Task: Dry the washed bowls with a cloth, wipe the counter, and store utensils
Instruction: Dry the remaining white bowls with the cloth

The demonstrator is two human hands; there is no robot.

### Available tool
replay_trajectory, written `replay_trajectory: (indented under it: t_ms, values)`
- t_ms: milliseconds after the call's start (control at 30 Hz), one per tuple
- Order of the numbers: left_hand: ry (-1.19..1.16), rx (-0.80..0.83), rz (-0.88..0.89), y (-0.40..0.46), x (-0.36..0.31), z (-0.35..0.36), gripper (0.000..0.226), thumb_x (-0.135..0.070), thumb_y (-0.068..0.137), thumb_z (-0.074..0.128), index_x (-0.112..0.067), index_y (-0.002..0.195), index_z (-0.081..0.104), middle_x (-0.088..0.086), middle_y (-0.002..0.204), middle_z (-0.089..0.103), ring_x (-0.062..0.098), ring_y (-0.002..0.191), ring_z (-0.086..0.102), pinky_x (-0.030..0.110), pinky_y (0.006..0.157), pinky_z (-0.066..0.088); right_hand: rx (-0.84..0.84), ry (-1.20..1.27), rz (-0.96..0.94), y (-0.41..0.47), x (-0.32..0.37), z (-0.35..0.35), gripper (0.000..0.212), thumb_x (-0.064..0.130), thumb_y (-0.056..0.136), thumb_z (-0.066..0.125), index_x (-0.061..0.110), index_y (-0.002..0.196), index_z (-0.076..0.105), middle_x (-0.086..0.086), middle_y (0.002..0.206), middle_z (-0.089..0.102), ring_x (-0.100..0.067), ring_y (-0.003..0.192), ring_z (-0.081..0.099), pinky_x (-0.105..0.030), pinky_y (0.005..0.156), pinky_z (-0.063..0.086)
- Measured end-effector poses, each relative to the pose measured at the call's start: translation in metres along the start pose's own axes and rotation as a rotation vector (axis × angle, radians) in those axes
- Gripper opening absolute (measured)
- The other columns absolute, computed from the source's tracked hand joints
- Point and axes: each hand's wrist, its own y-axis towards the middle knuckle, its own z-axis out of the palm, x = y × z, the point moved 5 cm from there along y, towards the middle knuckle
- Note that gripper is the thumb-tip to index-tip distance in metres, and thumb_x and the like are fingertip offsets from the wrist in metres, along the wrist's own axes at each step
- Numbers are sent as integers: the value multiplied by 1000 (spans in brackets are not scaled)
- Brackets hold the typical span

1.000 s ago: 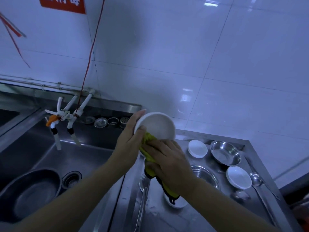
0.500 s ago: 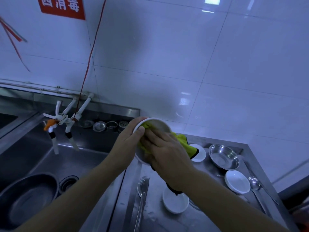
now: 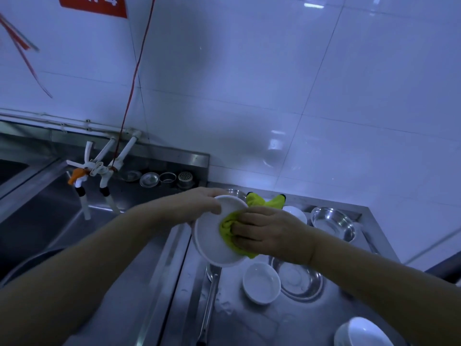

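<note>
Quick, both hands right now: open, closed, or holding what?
Left hand: holding the white bowl by its upper rim, fingers curled over it.
Right hand: gripping the yellow-green cloth, pressing it into the bowl.

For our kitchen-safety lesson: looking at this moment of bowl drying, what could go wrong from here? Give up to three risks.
1. The left hand holds the white bowl only at its rim, in the air; the right hand pressing the yellow cloth could push it loose.
2. If it falls, it would likely hit the small white bowl or ladle below.
3. The counter looks wet, so bowls set down may slide.
</note>
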Motion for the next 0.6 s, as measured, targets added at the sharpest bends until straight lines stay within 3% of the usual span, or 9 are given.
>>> replay_trajectory:
  t_ms: [100, 167, 200, 267, 367, 433, 500, 567, 600]
  values:
    - [226, -59, 2, 1, 3, -9, 44, -28, 82, 59, -39, 125, 51, 5, 129, 56, 15, 104, 57, 37, 88, 48, 27, 48, 87, -1, 0, 3, 16, 7, 91, 60, 11, 84, 74, -5, 97, 72, -26, 85, 67, -37, 84, 53]
    - [554, -184, 105, -8, -1, -14, 59, -42, 88, 53, -35, 142, 31, -4, 137, 43, 10, 117, 44, 26, 93, 37, 49, 109, 192, -6, -4, 2, 7, 7, 82, 71, 11, 86, 75, -4, 96, 72, -25, 83, 67, -37, 82, 54]
    - [738, -278, 210, -18, -6, -12, 62, -48, 87, 49, -31, 143, 30, -5, 137, 41, 11, 123, 37, 26, 98, 32, 59, 148, 242, -9, -6, 0, 10, 5, 79, 73, 10, 87, 74, -4, 96, 72, -26, 83, 67, -37, 81, 54]
    - [1074, -418, 470, -41, -19, 6, 56, -53, 85, 41, -26, 135, 44, -5, 133, 48, 13, 131, 32, 29, 107, 24, 89, 213, 308, -14, -9, -1, 15, 4, 75, 73, 8, 89, 74, -5, 96, 72, -27, 84, 67, -37, 82, 53]
    - [1349, -304, 685, -52, -23, 36, 32, -44, 83, 48, -30, 105, 65, -10, 107, 67, 14, 124, 49, 37, 114, 20, 109, 297, 405, -17, -10, -1, 23, 4, 73, 78, 6, 95, 73, -7, 98, 72, -29, 89, 66, -39, 84, 51]
    - [1426, -218, 732, -50, -23, 45, 18, -35, 73, 68, -29, 91, 68, -14, 89, 69, 9, 103, 62, 34, 112, 31, 88, 335, 459, -18, -11, -3, 23, 5, 74, 77, 4, 96, 73, -9, 99, 71, -30, 90, 66, -40, 84, 52]
    - [1405, -211, 726, -46, -26, 47, 16, -27, 64, 78, -27, 76, 68, -13, 72, 68, 8, 73, 65, 28, 90, 51, 28, 349, 496, -22, -11, -5, 24, 6, 76, 74, 4, 99, 73, -10, 104, 70, -29, 94, 65, -38, 86, 51]
    - [1207, -264, 640, -43, -24, 39, 10, -27, 67, 74, -24, 74, 67, -9, 68, 67, 14, 65, 63, 25, 67, 53, -116, 395, 633, -33, -16, -9, 30, 6, 76, 72, 5, 107, 71, -7, 113, 66, -23, 103, 60, -34, 91, 48]
    - [996, -308, 551, -42, -21, 31, 5, -27, 73, 69, -24, 76, 67, -7, 70, 66, 15, 66, 62, 26, 63, 49, -225, 445, 768, -43, -21, -11, 35, 4, 75, 73, 7, 110, 69, -3, 116, 64, -17, 107, 57, -32, 94, 47]
